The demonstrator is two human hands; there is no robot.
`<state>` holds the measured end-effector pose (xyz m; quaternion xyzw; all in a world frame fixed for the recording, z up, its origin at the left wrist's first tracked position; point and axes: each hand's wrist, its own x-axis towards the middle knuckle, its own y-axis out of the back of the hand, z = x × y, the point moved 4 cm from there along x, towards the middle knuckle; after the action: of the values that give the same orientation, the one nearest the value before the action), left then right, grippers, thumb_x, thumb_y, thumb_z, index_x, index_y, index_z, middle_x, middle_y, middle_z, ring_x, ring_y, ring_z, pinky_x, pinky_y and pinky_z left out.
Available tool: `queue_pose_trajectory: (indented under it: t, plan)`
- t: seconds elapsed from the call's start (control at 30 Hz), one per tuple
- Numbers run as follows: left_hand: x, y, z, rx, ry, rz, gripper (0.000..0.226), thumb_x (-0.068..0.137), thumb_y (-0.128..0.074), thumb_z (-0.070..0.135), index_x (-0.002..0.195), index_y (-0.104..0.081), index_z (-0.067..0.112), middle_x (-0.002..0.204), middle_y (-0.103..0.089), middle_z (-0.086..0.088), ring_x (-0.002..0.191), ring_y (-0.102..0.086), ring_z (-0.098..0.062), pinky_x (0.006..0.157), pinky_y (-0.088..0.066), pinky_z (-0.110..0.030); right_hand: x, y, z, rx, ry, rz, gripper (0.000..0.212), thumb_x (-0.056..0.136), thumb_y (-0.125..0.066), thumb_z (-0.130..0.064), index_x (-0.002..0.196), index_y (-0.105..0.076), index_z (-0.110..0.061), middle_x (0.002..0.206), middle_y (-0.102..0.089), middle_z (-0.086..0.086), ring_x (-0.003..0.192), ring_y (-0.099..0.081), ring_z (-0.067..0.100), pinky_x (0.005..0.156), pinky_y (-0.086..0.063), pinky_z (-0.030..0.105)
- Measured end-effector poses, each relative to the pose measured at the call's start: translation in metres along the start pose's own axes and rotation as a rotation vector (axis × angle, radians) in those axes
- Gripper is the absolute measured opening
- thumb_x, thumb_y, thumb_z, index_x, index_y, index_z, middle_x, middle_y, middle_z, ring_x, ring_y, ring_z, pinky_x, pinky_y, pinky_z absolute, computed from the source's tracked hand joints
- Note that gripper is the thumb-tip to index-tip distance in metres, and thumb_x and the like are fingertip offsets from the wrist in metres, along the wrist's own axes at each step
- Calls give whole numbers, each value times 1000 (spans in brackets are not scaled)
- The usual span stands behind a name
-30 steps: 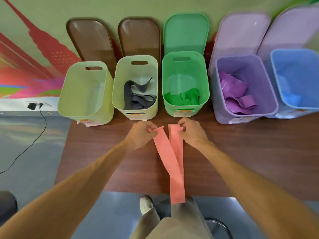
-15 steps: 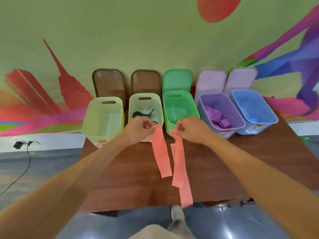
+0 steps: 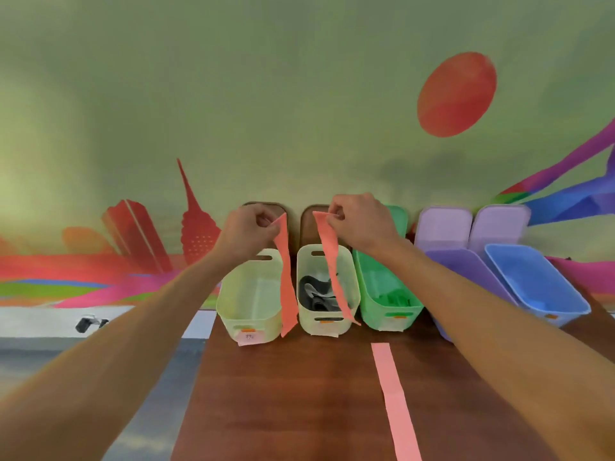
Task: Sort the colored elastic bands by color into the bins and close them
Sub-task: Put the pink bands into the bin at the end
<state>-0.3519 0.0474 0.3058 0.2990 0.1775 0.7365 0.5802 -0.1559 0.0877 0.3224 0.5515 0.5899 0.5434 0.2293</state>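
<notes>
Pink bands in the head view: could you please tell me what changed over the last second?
The left hand lifted the left strip, and the right hand the right strip, up toward the bins. A third strip, dropped from the right grip, lies on the table. Bins stayed put, open.

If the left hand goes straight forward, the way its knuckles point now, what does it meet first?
Probably the brown lid that leans on the wall behind the pale green bin. The left hand, pinching a pink band, overlaps that lid in the picture, but depth is unclear.
</notes>
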Motion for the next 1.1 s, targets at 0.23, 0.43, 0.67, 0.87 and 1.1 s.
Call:
queue_pose_trajectory:
  t: [0.23, 0.43, 0.67, 0.87, 1.1]
  plan:
    - [42, 40, -19, 27, 31, 118, 7, 85, -66, 23, 81, -65, 18, 68, -63, 3, 54, -57, -10, 56, -46, -23, 63, -29, -31, 379, -75, 58, 13, 84, -60, -35, 79, -66, -25, 77, -66, -2, 85, -63, 21, 75, -52, 34]
    - [69, 20, -76, 48, 164, 44, 12, 84, -69, 25, 76, -64, 17, 63, -63, -1, 51, -55, -14, 56, -47, -30, 88, -103, -35, 482, -63, -102, 27, 86, -61, -47, 77, -66, -22, 67, -64, -7, 70, -63, 16, 70, -54, 35]
    - [63, -32, -158, 142, 381, -72, 13, 85, -66, 26, 78, -63, 15, 58, -61, 6, 47, -54, -4, 61, -49, -28, 90, -205, -1, 385, -120, -370, 27, 90, -53, -50, 74, -60, -28, 80, -68, 1, 85, -62, 22, 76, -53, 38]
    - [41, -59, -208, 135, 579, -123, 12, 85, -64, 26, 85, -65, 14, 68, -67, -3, 62, -62, -17, 74, -52, -34, 77, -255, 7, 385, -124, -559, 14, 90, -53, -38, 78, -57, -32, 86, -71, 1, 91, -63, 23, 78, -52, 41]
    - [28, -64, -222, 72, 684, -285, 19, 84, -60, 24, 102, -61, 16, 76, -71, -3, 80, -65, -19, 75, -47, -30, 49, -274, 2, 323, -104, -752, 14, 84, -54, -30, 93, -63, -31, 100, -69, -4, 98, -60, 20, 83, -52, 39]
